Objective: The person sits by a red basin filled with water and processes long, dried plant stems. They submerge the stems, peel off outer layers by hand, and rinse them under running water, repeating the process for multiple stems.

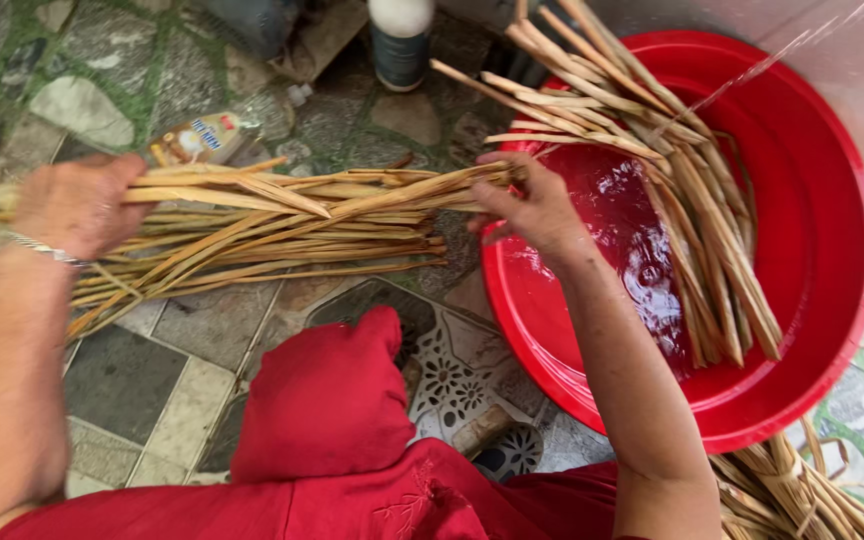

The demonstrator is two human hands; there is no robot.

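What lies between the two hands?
In the head view, a bundle of dried tan leaf strips spans the stretch from the left hand to the right hand; both grip it above the tiled floor.

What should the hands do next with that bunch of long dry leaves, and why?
Probably lower the bundle of long tan dried leaf strips, held by the left hand and right hand, into the round red plastic basin, where similar strips already soak in water.
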